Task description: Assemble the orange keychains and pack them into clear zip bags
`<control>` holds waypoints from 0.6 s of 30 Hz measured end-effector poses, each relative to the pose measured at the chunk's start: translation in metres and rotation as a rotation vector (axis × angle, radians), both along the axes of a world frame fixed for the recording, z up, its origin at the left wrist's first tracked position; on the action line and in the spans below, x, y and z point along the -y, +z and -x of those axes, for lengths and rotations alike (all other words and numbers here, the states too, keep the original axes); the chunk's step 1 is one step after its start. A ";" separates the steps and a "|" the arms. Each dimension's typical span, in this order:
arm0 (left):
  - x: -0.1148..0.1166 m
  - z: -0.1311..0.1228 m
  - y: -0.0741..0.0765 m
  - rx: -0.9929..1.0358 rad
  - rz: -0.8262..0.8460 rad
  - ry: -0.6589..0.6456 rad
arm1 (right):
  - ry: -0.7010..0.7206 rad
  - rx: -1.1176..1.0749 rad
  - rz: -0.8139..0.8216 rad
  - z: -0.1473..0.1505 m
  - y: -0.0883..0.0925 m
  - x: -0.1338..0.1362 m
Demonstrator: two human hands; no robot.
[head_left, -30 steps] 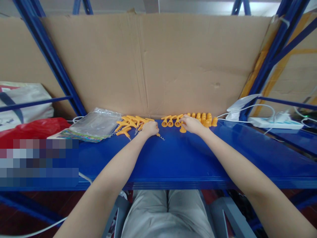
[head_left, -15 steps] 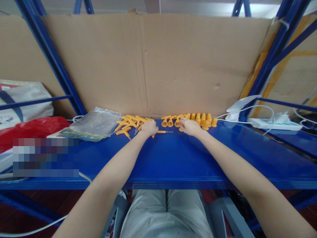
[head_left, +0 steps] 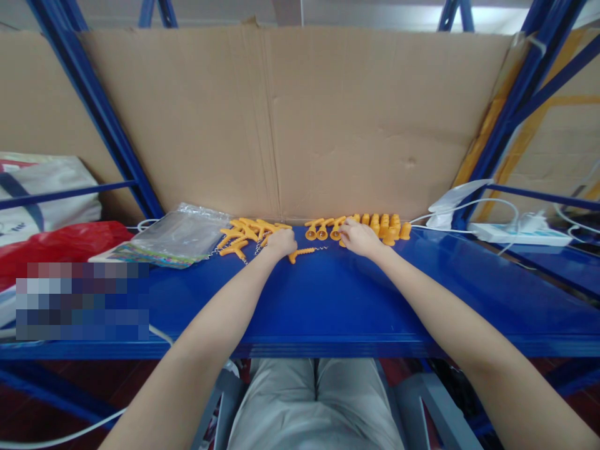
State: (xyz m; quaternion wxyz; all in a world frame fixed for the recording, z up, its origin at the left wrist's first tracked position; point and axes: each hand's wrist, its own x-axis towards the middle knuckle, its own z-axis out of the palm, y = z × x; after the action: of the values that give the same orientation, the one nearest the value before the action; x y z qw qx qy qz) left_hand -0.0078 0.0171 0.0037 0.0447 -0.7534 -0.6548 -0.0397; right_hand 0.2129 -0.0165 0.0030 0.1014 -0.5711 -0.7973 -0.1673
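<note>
Orange plastic T-handled corkscrew [head_left: 304,252] was swung, tip twd R hand [head_left: 359,238].
L hand [head_left: 281,242] was nearer; fingers curled, both grips couldn't be told.

Orange is recorded on the corkscrew handles [head_left: 249,230] and cups [head_left: 385,224], blue on the shelf [head_left: 323,300], plain brown on the cardboard [head_left: 328,125], red on the bag [head_left: 70,242].

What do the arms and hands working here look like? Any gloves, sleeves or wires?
They're a person's: the left grip and right grip are ungloved human hands. The left arm and right arm show no sleeves, and I see no watch, bracelet, markings or attached cables. Light greyish trousers show below.
</note>
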 end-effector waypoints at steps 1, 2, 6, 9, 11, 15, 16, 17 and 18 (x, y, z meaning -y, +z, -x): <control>0.000 0.000 0.001 -0.016 0.003 -0.001 | 0.006 -0.015 -0.004 -0.001 -0.001 -0.001; 0.000 -0.001 0.001 -0.038 0.006 -0.005 | 0.010 -0.041 -0.009 -0.002 -0.002 -0.004; 0.005 -0.007 0.005 -0.097 0.078 -0.060 | -0.013 -0.265 -0.043 -0.005 -0.007 -0.017; 0.010 -0.013 0.007 -0.098 0.132 -0.130 | -0.074 -0.411 0.007 -0.008 -0.011 -0.026; 0.013 -0.017 0.006 -0.106 0.142 -0.171 | -0.115 -0.440 0.107 -0.012 -0.013 -0.029; 0.014 -0.021 0.002 -0.084 0.115 -0.298 | -0.122 -0.432 0.242 -0.016 -0.017 -0.028; 0.014 -0.022 0.000 -0.072 0.096 -0.336 | -0.125 -0.430 0.239 -0.016 -0.017 -0.027; 0.013 -0.022 -0.001 -0.061 0.074 -0.369 | -0.136 -0.426 0.224 -0.016 -0.016 -0.026; 0.013 -0.023 -0.003 -0.055 0.051 -0.393 | -0.154 -0.418 0.196 -0.014 -0.014 -0.024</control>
State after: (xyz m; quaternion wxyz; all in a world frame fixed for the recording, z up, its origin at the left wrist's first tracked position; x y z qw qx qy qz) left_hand 0.0148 0.0041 0.0009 0.0349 -0.8684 -0.4945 -0.0104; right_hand 0.2270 0.0073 -0.0108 0.1951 -0.6596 -0.7254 0.0254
